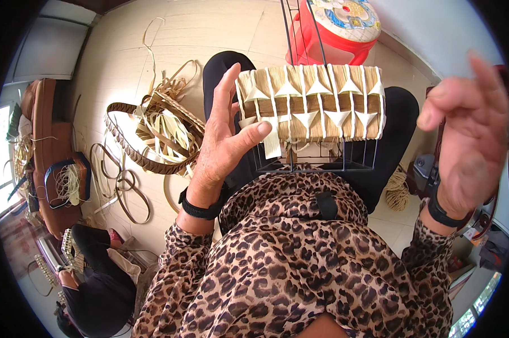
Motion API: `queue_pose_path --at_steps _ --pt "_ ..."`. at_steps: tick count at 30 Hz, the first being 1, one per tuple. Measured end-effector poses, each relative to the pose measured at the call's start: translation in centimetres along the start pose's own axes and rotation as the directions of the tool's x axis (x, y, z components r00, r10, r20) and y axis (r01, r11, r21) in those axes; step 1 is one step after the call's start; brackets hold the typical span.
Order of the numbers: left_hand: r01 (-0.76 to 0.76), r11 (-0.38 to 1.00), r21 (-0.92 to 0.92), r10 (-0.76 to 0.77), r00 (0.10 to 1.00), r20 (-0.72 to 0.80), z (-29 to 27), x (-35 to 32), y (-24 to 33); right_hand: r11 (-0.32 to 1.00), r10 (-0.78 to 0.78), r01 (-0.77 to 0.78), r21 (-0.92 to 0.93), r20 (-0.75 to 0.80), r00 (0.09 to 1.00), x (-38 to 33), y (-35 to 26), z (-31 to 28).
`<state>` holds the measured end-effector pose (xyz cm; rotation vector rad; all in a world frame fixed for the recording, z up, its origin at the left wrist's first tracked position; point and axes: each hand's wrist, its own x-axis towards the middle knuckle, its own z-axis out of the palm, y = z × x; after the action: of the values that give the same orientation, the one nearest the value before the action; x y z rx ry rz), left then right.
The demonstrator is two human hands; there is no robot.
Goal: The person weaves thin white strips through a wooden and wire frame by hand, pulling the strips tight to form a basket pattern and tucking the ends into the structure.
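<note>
Woven straw basket (311,104) on its black wire frame (316,160) rests against the open left hand (220,141), thumb touching its edge, while the empty right hand (468,129) should probably grip the opposite side.

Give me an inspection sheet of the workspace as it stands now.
Surface: pale tiled floor; work sits on the lap.
Job's things: black wire frame partly covered in woven straw panel with white triangles.
Clutter: loose strips and woven hoop on floor; straw coil; red stool.
Hands: left hand open, thumb on a white strip at the panel's left edge; right hand open, raised, off the work.
Cables: nothing seen.
Surroundings: another person seated lower left; brown board with more straw.
</note>
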<state>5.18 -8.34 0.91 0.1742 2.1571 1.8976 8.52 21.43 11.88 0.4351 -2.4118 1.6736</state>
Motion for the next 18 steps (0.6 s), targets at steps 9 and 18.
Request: queue_pose_path --at_steps 9,18 --pt "-0.32 0.861 0.395 0.261 0.945 0.198 -1.3 -2.4 0.9 0.997 -0.063 0.064 -0.049 0.021 0.998 0.6 -0.3 -0.5" --pt "-0.366 0.789 0.493 0.426 0.905 -0.011 0.4 -3.1 1.2 0.994 -0.033 0.037 -0.1 0.034 0.999 0.7 0.7 -0.8"
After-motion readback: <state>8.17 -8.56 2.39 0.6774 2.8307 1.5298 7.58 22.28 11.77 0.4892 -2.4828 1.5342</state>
